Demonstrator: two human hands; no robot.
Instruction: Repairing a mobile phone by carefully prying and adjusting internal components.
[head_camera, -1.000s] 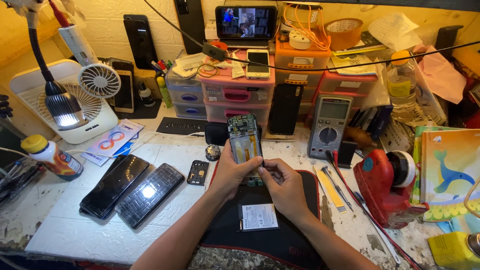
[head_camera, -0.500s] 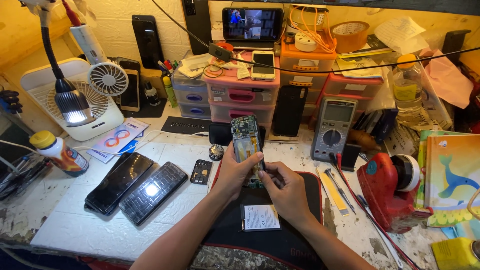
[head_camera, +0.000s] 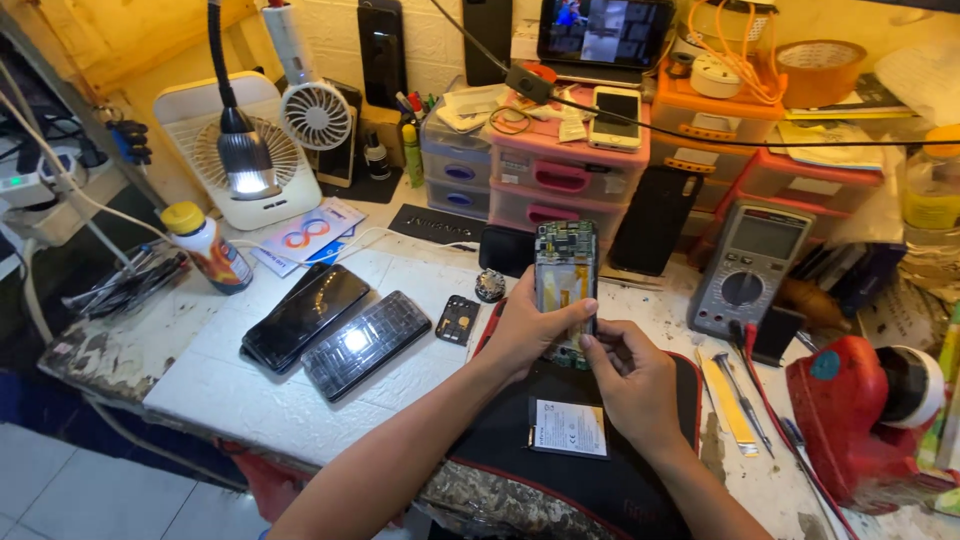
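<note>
I see the opened phone (head_camera: 565, 285) held upright at the centre of the frame, its bare circuit boards facing me, above the black mat (head_camera: 600, 470) on the table (head_camera: 250, 400). My left hand (head_camera: 525, 335) grips its lower left edge, fingers wrapped round the frame; my right hand (head_camera: 630, 375) pinches the bottom right corner, thumb and forefinger closed on it, though I cannot tell whether a small tool is between them. A loose battery (head_camera: 570, 428) lies flat on the mat just below both hands. Two dark phones (head_camera: 335, 328) rest left of centre and a small black part (head_camera: 458, 319) sits beside them. I judge the risk to be a slip: the phone is held only by its edges, and a twist could strain the exposed boards or drop it onto the battery
</note>
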